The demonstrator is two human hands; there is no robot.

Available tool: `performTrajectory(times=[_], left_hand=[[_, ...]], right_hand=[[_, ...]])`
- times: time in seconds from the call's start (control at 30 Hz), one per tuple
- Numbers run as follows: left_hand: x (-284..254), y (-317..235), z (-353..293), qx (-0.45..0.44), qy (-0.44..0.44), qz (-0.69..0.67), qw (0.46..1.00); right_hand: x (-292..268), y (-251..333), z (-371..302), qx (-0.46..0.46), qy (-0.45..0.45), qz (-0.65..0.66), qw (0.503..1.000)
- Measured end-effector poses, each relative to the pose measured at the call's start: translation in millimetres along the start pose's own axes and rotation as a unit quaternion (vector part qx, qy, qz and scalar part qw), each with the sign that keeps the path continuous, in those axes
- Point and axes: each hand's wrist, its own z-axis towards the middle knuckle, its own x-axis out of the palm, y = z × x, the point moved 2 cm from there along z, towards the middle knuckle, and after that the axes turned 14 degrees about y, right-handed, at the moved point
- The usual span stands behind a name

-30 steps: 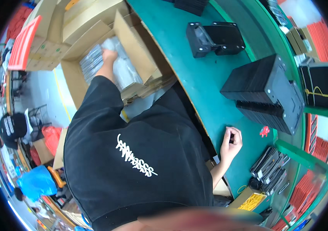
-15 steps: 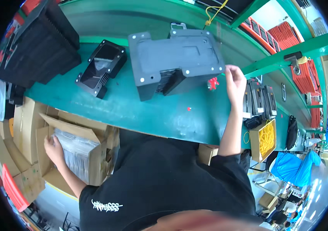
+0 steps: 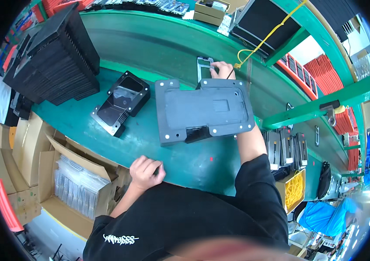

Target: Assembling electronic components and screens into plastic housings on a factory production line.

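Note:
My right hand (image 3: 223, 70) reaches past the large dark-grey block (image 3: 206, 106) and grips the right edge of a thin silver phone frame (image 3: 200, 69) on the green belt behind the bench. The block has a shallow phone-shaped recess and white round dots at its corners; it hides part of my right forearm. My left hand (image 3: 147, 172) hovers at the bench's near edge, fingers curled in a loose fist, with nothing visible in it. Left of the block stands a black fixture (image 3: 122, 103) with glossy dark panels on it.
A tall stack of black trays (image 3: 56, 56) rises at the far left. Below the bench, an open carton (image 3: 48, 174) holds clear plastic sleeves. Stacked dark panels (image 3: 286, 148) and a box of yellow cord (image 3: 295, 190) sit right. A green beam (image 3: 337, 98) crosses the right side.
My right hand has gone from the block's right side to the phone frame behind it. My left hand has left the carton of sleeves and come to the bench edge, its fingers now curled.

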Motion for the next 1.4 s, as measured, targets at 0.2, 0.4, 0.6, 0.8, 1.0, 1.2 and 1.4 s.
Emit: performTrajectory(times=[0.2,0.4,0.6,0.8,1.0,1.2,1.4], left_hand=[[5.9,-0.2,-4.0,0.031,-0.025,0.052,0.998],[6.2,0.4,0.4,0.037,-0.029,0.050,0.998],[6.5,-0.1,-1.8,0.042,-0.034,0.052,0.997],[5.7,-2.4,0.9,0.039,-0.013,0.056,0.998],[10.4,-0.5,-3.2,0.017,-0.038,0.062,0.997],[8.5,-5.5,-3.2,0.021,-0.042,0.054,0.997],[5.8,-3.4,-6.8,0.016,-0.039,0.059,0.997]], right_hand=[[20.2,-2.5,26.3,-0.069,0.064,-0.122,0.988],[-18.0,-55.1,23.6,0.133,0.135,-0.186,0.964],[-158.6,-81.1,-53.2,0.261,-0.014,-0.021,0.965],[-238.9,118.3,-161.4,0.101,-0.048,0.205,0.972],[-189.6,211.9,-146.4,0.078,0.053,-0.014,0.995],[-167.0,232.4,-140.4,0.066,0.037,-0.193,0.978],[-172.3,242.2,-156.9,-0.030,0.043,-0.142,0.988]])
